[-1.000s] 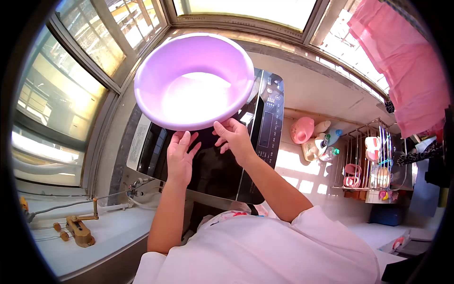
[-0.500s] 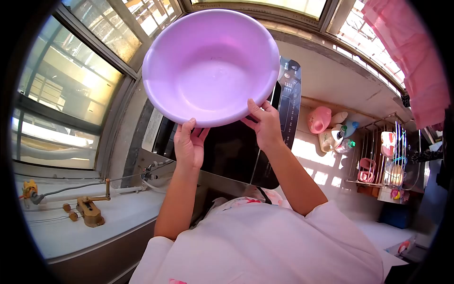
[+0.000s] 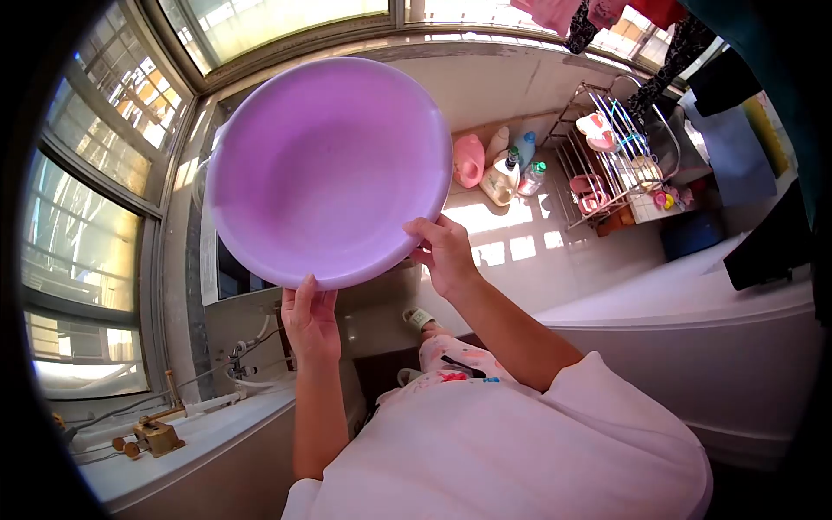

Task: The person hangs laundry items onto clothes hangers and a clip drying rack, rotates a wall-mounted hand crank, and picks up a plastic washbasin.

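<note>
A large purple washbasin (image 3: 338, 173) is held up in front of me, its hollow inside facing me and nothing in it. My left hand (image 3: 312, 325) grips the lower rim with the thumb over the edge. At the lower right rim, my right hand (image 3: 446, 253) is closed on the basin too, thumb inside and fingers behind. Behind the basin stands a washing machine (image 3: 211, 260), mostly hidden, with only its left edge showing.
Several bottles (image 3: 501, 182) and a pink container (image 3: 469, 161) stand by the wall. A metal rack (image 3: 607, 147) holds pink slippers. At lower left, a brass-coloured crank (image 3: 159, 438) sits on a white ledge (image 3: 208, 433). Clothes (image 3: 685, 52) hang at upper right.
My view has turned to the right. The basin, still in both hands, has swung off the washing machine's front, and the floor and my slippered foot now show below it.
</note>
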`<control>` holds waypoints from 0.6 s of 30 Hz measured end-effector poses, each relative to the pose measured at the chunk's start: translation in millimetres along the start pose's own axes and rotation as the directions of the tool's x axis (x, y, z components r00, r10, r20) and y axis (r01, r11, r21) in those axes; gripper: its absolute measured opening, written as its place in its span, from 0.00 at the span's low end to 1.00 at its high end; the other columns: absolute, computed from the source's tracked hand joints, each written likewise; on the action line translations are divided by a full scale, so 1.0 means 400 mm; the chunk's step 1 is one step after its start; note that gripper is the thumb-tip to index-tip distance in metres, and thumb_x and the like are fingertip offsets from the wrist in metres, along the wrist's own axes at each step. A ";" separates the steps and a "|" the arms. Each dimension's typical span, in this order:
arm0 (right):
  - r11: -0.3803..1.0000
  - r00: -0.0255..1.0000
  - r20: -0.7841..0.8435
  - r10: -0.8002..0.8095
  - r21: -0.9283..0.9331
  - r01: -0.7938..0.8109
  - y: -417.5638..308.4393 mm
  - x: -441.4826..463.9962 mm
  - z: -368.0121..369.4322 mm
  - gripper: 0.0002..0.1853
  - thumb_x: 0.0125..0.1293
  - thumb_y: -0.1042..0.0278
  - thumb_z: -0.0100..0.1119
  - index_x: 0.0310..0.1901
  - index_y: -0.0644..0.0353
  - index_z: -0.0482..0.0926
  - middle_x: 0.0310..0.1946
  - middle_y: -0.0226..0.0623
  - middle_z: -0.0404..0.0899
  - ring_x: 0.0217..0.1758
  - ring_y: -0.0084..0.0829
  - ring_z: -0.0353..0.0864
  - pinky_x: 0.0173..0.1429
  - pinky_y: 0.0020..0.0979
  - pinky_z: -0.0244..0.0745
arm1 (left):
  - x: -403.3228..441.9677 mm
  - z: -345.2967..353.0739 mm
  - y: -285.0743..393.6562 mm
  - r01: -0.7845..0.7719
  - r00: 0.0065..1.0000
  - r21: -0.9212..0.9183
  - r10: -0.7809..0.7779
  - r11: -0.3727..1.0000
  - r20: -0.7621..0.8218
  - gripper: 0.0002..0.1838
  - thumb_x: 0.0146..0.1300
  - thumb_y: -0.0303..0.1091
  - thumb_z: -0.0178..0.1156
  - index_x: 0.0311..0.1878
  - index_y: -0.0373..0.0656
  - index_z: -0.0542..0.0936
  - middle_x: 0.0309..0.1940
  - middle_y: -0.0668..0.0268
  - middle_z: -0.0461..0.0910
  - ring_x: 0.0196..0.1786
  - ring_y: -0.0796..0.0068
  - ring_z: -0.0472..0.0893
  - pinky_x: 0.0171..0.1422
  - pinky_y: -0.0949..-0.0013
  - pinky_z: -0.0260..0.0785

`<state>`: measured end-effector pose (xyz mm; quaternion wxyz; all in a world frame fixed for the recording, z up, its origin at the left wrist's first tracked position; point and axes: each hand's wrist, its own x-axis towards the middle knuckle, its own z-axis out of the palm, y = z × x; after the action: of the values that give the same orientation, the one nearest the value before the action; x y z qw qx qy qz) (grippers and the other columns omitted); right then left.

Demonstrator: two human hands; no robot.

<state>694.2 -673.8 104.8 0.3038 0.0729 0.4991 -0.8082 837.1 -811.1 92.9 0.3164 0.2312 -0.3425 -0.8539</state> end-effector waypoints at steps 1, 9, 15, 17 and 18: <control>1.000 0.999 -0.035 -0.025 0.018 0.026 -0.014 -0.028 -0.037 0.12 0.54 0.68 0.62 0.40 0.61 0.77 0.36 0.30 0.77 0.40 0.23 0.76 0.46 0.29 0.74 | -0.015 0.021 -0.019 0.027 0.998 0.008 -0.027 1.000 0.051 0.12 0.63 0.27 0.57 0.50 0.42 0.73 0.44 0.67 0.78 0.48 0.75 0.79 0.56 0.68 0.73; 0.982 0.941 -0.333 -0.063 0.149 0.119 -0.150 -0.121 -0.342 0.12 0.56 0.66 0.60 0.41 0.62 0.76 0.35 0.30 0.75 0.40 0.23 0.76 0.49 0.31 0.75 | -0.054 0.273 -0.206 0.288 0.908 0.226 -0.340 0.931 0.245 0.11 0.65 0.28 0.56 0.50 0.42 0.73 0.45 0.67 0.78 0.48 0.76 0.79 0.54 0.69 0.75; 0.967 0.860 -0.497 -0.112 0.143 0.209 -0.227 -0.094 -0.627 0.22 0.59 0.61 0.62 0.51 0.63 0.70 0.46 0.34 0.72 0.51 0.28 0.74 0.56 0.34 0.73 | -0.023 0.459 -0.467 0.503 0.783 0.324 -0.581 0.801 0.222 0.16 0.64 0.30 0.57 0.54 0.41 0.71 0.50 0.64 0.74 0.51 0.61 0.78 0.59 0.62 0.74; 0.961 0.787 -0.604 -0.123 0.124 0.245 -0.251 -0.051 -0.736 0.25 0.59 0.60 0.62 0.55 0.61 0.66 0.46 0.33 0.72 0.51 0.31 0.73 0.59 0.36 0.70 | -0.003 0.509 -0.568 0.557 0.751 0.345 -0.635 0.756 0.179 0.19 0.63 0.31 0.58 0.56 0.42 0.70 0.52 0.64 0.73 0.56 0.60 0.75 0.59 0.58 0.73; 0.959 0.712 -0.692 -0.124 0.100 0.265 -0.266 -0.037 -0.776 0.30 0.59 0.59 0.63 0.59 0.59 0.63 0.46 0.33 0.73 0.52 0.33 0.73 0.62 0.38 0.66 | 0.005 0.530 -0.606 0.603 0.726 0.358 -0.676 0.713 0.123 0.22 0.61 0.32 0.60 0.59 0.43 0.68 0.53 0.63 0.72 0.60 0.58 0.72 0.60 0.55 0.73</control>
<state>588.6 -369.7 39.9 0.0049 0.3384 0.4998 -0.7973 613.7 -582.5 54.9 -0.0842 0.2729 -0.3990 -0.8714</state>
